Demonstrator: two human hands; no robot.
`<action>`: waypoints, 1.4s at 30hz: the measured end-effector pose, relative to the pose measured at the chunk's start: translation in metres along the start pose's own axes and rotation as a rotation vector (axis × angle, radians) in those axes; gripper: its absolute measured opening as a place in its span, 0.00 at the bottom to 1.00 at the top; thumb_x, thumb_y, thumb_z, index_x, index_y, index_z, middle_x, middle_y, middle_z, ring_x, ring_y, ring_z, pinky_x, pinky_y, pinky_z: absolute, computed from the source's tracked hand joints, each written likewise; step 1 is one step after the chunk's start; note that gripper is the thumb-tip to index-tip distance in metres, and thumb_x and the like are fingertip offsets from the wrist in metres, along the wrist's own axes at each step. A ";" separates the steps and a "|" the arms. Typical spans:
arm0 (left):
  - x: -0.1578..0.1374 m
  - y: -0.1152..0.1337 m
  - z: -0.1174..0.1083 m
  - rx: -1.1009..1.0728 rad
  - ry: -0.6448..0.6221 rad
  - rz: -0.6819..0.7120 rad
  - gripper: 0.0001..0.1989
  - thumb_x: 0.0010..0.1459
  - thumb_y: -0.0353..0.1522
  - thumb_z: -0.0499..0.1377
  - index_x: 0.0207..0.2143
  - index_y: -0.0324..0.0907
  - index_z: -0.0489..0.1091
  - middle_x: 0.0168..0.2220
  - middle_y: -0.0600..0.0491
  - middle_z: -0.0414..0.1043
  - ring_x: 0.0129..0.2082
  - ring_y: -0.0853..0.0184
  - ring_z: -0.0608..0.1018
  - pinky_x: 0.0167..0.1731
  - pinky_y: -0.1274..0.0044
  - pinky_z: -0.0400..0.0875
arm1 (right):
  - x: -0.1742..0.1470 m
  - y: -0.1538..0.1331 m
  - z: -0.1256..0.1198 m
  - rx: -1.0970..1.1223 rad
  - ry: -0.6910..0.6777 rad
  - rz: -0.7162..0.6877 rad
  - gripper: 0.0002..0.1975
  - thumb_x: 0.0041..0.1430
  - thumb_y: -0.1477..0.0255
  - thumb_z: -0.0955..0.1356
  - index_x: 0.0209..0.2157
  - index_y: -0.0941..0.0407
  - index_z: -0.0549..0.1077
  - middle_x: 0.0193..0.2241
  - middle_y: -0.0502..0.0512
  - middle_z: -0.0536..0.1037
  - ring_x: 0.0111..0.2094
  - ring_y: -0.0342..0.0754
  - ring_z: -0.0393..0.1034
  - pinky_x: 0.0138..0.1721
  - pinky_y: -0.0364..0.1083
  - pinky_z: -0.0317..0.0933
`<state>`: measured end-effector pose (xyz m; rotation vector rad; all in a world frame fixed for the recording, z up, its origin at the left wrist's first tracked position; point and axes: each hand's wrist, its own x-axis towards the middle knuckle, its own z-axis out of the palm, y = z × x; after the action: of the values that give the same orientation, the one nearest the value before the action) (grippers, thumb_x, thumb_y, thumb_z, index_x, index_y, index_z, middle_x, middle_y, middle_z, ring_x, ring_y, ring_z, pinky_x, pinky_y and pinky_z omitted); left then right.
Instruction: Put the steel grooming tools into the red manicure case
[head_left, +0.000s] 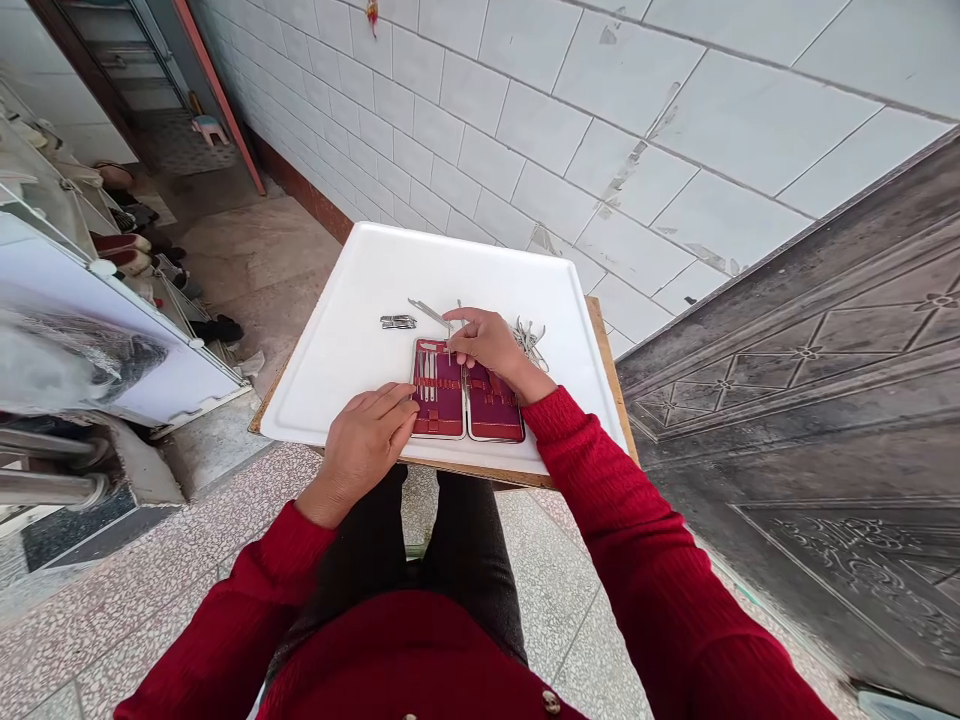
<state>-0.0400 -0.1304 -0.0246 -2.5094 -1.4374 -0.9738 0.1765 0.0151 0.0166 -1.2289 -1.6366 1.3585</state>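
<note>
An open manicure case (439, 425) with a purple-red lining lies on the white tray. Several slim metal tools (428, 375) sit side by side in the loops of its left half. At the case's left edge, my left hand (369, 430) grips it with curled fingers. Over the top of the case, my right hand (486, 340) pinches a thin metal manicure tool (449, 333); its exact kind is too small to tell. Nail clippers (397, 322) lie behind the case on the left. More slim tools (426, 310) lie by my right fingertips, and metal nippers (531, 340) are partly hidden behind my right hand.
The white tray (315, 370) rests on a wooden-edged table (600, 340). Behind it rises a white tiled wall (547, 130). A dark patterned metal door (787, 400) stands to the right, and a rack with shoes (135, 255) to the left.
</note>
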 end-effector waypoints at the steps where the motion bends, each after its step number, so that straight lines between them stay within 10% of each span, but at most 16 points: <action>1: 0.000 0.000 0.000 -0.002 0.000 -0.002 0.13 0.73 0.31 0.54 0.46 0.45 0.79 0.55 0.48 0.81 0.55 0.58 0.82 0.53 0.64 0.77 | -0.001 0.000 0.002 -0.010 0.001 -0.009 0.22 0.52 0.81 0.72 0.50 0.59 0.75 0.18 0.43 0.76 0.17 0.40 0.67 0.18 0.37 0.60; 30: 0.002 0.000 -0.001 0.045 0.040 0.046 0.12 0.72 0.29 0.55 0.45 0.43 0.79 0.54 0.47 0.82 0.54 0.58 0.83 0.50 0.66 0.78 | -0.020 -0.017 0.021 -0.800 0.072 -0.168 0.09 0.64 0.77 0.69 0.34 0.57 0.83 0.31 0.52 0.84 0.33 0.47 0.75 0.39 0.45 0.62; 42: 0.001 0.000 -0.001 0.057 0.040 0.057 0.12 0.73 0.30 0.54 0.46 0.43 0.79 0.54 0.47 0.82 0.55 0.58 0.83 0.52 0.66 0.78 | -0.013 -0.011 0.011 -0.613 0.099 -0.176 0.10 0.61 0.77 0.69 0.29 0.56 0.82 0.27 0.50 0.82 0.30 0.45 0.74 0.35 0.43 0.63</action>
<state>-0.0403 -0.1301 -0.0234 -2.4619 -1.3555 -0.9543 0.1685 -0.0009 0.0258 -1.4120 -2.1118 0.6874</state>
